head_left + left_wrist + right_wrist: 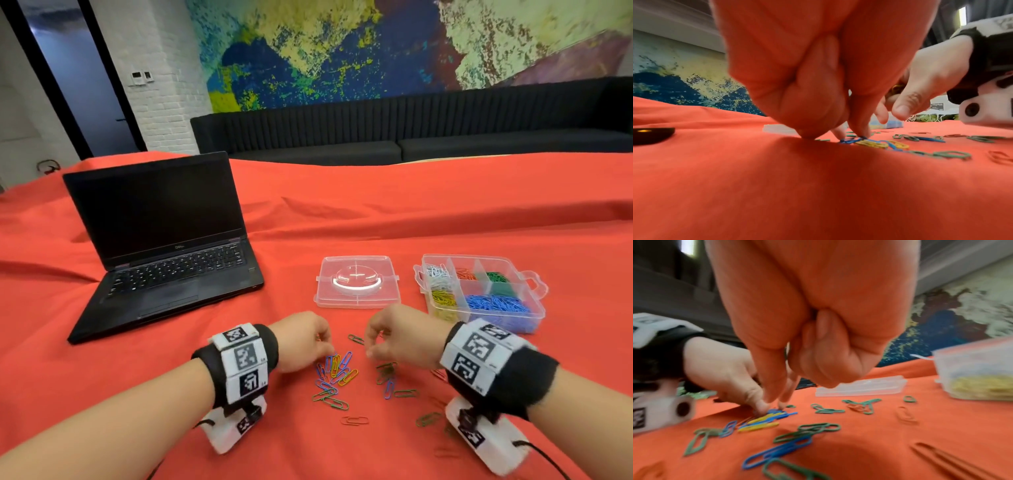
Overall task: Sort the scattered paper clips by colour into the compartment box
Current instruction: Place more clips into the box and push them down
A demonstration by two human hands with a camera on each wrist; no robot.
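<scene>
Left hand: the left hand (301,342) is lowered over the scattered paper clips (337,371), fingers curled downward; in the left wrist view its fingertips (859,129) press down on a blue clip (849,141) at the edge of the heap, possibly pinching it, though the view is too close to be sure.
Right hand: the right hand (397,334) hovers just right of the left, fingers bunched together; a thin dark-green wire (785,353) shows between thumb and fingers, so it seems to hold a clip.
Loose clips: blue, yellow, green and orange ones lie mixed on the red cloth (445,219) between and below both hands; orange clips nearly blend into the cloth.
Compartment box: the clear compartment box (534,317) sits open, right of the hands and farther back, with white, orange, green, yellow and blue clips in separate sections.
Lid: the clear lid (356,282) lies flat just left of the box.
Laptop: an open black laptop (164,240), screen dark, stands well to the left.
</scene>
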